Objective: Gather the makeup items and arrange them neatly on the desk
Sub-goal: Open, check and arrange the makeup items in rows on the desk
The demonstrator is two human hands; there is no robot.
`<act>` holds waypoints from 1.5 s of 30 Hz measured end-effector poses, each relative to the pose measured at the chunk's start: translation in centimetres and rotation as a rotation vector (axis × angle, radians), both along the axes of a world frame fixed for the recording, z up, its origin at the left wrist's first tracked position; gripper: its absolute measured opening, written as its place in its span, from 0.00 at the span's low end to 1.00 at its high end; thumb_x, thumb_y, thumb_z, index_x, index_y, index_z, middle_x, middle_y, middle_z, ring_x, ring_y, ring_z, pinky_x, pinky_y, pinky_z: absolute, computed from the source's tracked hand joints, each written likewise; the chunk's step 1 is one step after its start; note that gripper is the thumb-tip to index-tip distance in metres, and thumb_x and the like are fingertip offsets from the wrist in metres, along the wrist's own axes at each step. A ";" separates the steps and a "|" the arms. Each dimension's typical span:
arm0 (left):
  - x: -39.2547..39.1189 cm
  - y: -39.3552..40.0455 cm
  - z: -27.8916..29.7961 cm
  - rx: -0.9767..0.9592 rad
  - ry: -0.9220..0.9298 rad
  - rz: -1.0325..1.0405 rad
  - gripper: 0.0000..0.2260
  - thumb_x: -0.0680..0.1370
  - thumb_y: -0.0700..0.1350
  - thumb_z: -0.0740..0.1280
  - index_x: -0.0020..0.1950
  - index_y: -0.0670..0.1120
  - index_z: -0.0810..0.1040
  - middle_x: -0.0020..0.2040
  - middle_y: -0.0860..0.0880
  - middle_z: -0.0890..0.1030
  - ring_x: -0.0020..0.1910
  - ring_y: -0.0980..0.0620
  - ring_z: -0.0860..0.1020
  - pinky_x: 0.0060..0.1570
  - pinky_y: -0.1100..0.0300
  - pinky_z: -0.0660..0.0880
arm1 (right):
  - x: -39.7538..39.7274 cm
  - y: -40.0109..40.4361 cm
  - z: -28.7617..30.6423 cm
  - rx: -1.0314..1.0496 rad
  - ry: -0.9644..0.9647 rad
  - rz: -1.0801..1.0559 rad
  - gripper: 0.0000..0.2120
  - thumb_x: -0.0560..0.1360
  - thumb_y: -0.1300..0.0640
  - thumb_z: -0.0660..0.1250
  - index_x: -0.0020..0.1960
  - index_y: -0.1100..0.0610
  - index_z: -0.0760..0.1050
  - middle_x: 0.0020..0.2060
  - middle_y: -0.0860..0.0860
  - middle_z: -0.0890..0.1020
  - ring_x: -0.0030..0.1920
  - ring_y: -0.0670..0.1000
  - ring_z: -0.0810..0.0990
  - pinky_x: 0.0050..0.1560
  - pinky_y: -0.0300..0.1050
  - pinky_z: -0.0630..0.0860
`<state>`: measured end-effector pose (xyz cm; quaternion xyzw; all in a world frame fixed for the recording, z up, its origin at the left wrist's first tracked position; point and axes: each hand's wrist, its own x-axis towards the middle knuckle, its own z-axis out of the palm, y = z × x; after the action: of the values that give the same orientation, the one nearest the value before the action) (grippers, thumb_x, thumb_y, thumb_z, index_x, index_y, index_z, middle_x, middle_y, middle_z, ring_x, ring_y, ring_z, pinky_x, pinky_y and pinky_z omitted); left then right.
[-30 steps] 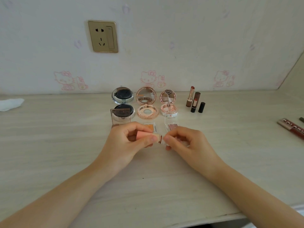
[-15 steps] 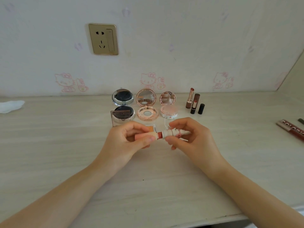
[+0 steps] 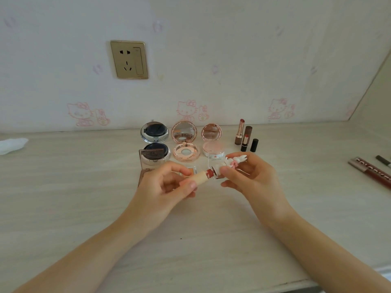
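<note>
Fingers of the left hand curl round a peach lipstick tube, thumb and forefinger pinching its barrel, with the red bullet showing at the tube's right end. Just beside that bullet, the right hand pinches a white cap topped with a small figure, thumb below and fingers above; tube and cap are held just above the surface, near its middle, and the cap's mouth sits close against the bullet, though whether they touch cannot be told.

Behind the hands, three open compacts stand in a row near the wall: a silver compact at left, a rose-gold compact in the middle, a smaller pink compact at right. A brown palette leans in front of the silver one, and small clear pans just behind the hands are partly hidden by the fingers. To the right of the compacts, two uncapped lipsticks stand upright with a brown cap and a black cap beside them. Well apart, at the right edge, a dark red box lies flat beside a dark pencil. A white tissue lies at the far left. A gold wall socket sits above.
</note>
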<state>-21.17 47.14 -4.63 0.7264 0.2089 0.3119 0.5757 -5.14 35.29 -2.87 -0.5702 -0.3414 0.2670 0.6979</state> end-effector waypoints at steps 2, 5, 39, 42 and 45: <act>0.1 -0.2 0.0 -0.015 -0.006 -0.020 0.06 0.75 0.37 0.69 0.51 0.40 0.77 0.43 0.43 0.85 0.41 0.45 0.84 0.44 0.59 0.80 | 0.1 0.0 0.0 -0.011 0.011 0.000 0.10 0.70 0.65 0.73 0.50 0.62 0.78 0.43 0.59 0.84 0.44 0.56 0.84 0.41 0.43 0.81; 0.1 -0.1 -0.2 -0.029 -0.010 -0.001 0.05 0.74 0.36 0.71 0.48 0.41 0.78 0.45 0.44 0.85 0.41 0.45 0.84 0.45 0.57 0.79 | 0.1 -0.1 -0.1 -0.005 0.033 0.025 0.10 0.71 0.67 0.72 0.51 0.61 0.78 0.46 0.59 0.83 0.47 0.58 0.83 0.42 0.42 0.80; 0.6 -2.1 -0.7 0.996 -0.059 -0.130 0.11 0.73 0.43 0.73 0.55 0.46 0.83 0.61 0.54 0.76 0.47 0.58 0.77 0.50 0.64 0.75 | 1.2 -0.1 -0.5 0.038 0.362 0.180 0.16 0.73 0.66 0.68 0.61 0.66 0.74 0.50 0.61 0.83 0.47 0.56 0.81 0.47 0.46 0.80; 0.9 -2.6 -0.5 1.157 -0.081 -0.162 0.06 0.77 0.43 0.69 0.52 0.44 0.84 0.60 0.53 0.79 0.50 0.54 0.79 0.50 0.59 0.76 | 1.3 -0.2 -0.3 0.018 0.331 0.153 0.16 0.73 0.66 0.69 0.59 0.66 0.75 0.48 0.61 0.83 0.42 0.53 0.82 0.43 0.42 0.79; 1.5 -2.6 -0.5 1.259 -0.080 -0.213 0.07 0.78 0.42 0.69 0.54 0.42 0.83 0.58 0.50 0.81 0.51 0.50 0.79 0.52 0.58 0.75 | 1.9 -0.5 -0.2 0.000 0.326 0.151 0.14 0.73 0.65 0.70 0.58 0.66 0.77 0.52 0.64 0.82 0.45 0.54 0.82 0.43 0.42 0.79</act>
<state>-19.66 44.51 -5.09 0.9301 -0.1093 0.3427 0.0738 -3.28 34.81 -3.05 -0.4921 -0.2657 0.4076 0.7219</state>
